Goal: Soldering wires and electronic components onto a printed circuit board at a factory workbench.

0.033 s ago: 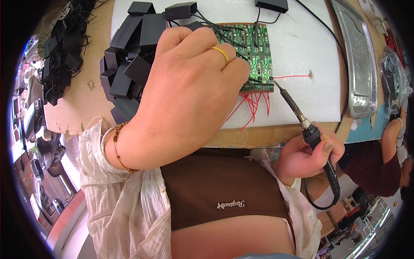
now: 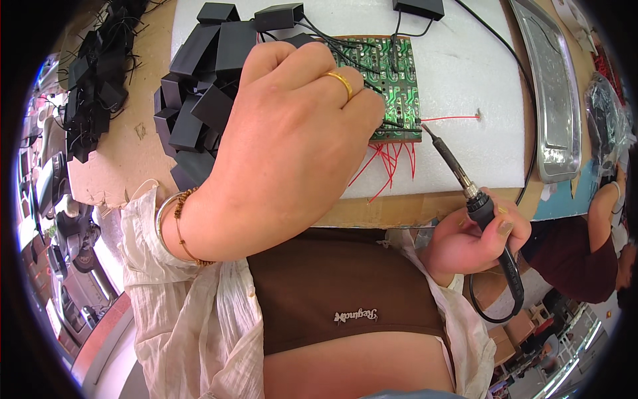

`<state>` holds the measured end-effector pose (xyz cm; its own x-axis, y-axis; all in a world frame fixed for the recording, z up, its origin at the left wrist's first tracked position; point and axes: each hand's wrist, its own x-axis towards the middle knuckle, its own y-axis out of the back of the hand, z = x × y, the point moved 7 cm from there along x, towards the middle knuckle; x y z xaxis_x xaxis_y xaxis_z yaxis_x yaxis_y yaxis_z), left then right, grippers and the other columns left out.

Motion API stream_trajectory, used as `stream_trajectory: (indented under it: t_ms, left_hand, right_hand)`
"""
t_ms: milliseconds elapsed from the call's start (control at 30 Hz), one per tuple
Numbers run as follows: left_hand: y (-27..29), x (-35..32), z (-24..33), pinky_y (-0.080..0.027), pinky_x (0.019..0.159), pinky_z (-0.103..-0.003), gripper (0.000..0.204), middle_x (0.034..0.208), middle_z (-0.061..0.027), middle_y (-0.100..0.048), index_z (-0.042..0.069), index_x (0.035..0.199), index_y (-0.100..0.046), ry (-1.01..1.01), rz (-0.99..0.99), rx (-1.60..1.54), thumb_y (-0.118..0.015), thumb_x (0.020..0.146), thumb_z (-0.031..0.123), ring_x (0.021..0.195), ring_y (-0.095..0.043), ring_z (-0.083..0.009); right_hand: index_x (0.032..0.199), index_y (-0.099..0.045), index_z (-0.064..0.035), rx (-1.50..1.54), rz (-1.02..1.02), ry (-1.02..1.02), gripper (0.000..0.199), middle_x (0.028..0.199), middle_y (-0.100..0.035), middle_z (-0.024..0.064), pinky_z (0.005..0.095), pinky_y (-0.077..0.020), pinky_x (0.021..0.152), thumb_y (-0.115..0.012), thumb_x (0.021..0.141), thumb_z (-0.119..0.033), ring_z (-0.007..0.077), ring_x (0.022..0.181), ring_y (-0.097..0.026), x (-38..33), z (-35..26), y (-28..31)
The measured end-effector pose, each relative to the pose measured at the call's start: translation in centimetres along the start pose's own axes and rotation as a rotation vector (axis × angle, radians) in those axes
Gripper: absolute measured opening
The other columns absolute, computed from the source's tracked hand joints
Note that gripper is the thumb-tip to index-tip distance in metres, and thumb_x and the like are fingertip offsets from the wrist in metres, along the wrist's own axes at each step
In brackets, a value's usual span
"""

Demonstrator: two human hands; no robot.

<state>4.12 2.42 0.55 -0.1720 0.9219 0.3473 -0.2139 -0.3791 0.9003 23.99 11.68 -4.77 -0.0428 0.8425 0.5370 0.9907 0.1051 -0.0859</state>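
My left hand [image 2: 299,126] is curled over the left part of a green circuit board [image 2: 402,100], its fingertips hidden beneath it. Short black wires [image 2: 393,124] come out from under this hand onto the board; what the fingers pinch cannot be seen. In my right hand [image 2: 482,243] is a soldering iron [image 2: 480,206], held by its black handle. Its tip points up and left at the board's lower right edge, beside a red wire [image 2: 452,118] sticking out to the right. More red wires [image 2: 389,163] hang from the board's near edge.
Black box-shaped parts [image 2: 199,113] are piled left of the board on a white foam sheet [image 2: 465,159]. Another heap of black parts [image 2: 100,86] lies far left. On the right are a black cable [image 2: 525,63], a metal tray [image 2: 555,106] and another person's arm [image 2: 601,206].
The soldering iron's tip has shifted very slightly away from the board's edge. My left hand and the board look the same.
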Motion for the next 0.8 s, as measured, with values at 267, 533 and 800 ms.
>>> stream_trajectory:
  t_ms: [267, 533, 800]
  left_hand:
    - [0.1, 0.0, 0.1, -0.039, 0.076, -0.038, 0.014, 0.078, -0.0022, -0.060, 0.008, 0.083, -0.064, 0.001, -0.001, 0.006, -0.072, 0.071, 0.005, 0.080, -0.055, -0.0238]
    - [0.2, 0.2, 0.1, -0.040, 0.078, -0.038, 0.015, 0.079, -0.0031, -0.060, 0.008, 0.085, -0.065, 0.007, -0.018, -0.014, -0.073, 0.073, 0.007, 0.082, -0.056, -0.0252]
    - [1.0, 0.5, 0.0, -0.041, 0.079, -0.037, 0.020, 0.082, -0.0043, -0.061, 0.008, 0.091, -0.065, 0.020, 0.088, -0.136, -0.076, 0.075, 0.010, 0.084, -0.058, -0.0245]
  right_hand:
    - [0.086, -0.049, -0.0025, -0.032, 0.017, 0.000, 0.026, 0.067, -0.053, 0.0084, 0.0250, -0.0359, 0.050, -0.060, 0.092, -0.025, 0.0115, 0.053, -0.044, 0.0, 0.2, 0.4]
    - [0.087, -0.048, -0.0029, 0.019, -0.010, -0.035, 0.028, 0.065, -0.051, 0.0080, 0.0255, -0.0349, 0.046, -0.063, 0.091, -0.027, 0.0103, 0.047, -0.040, 0.0, 0.3, 0.3]
    - [0.089, -0.049, -0.0037, -0.001, 0.032, -0.004, 0.025, 0.064, -0.050, 0.0076, 0.0247, -0.0371, 0.049, -0.062, 0.091, -0.025, 0.0101, 0.046, -0.039, -0.1, 0.3, 0.3]
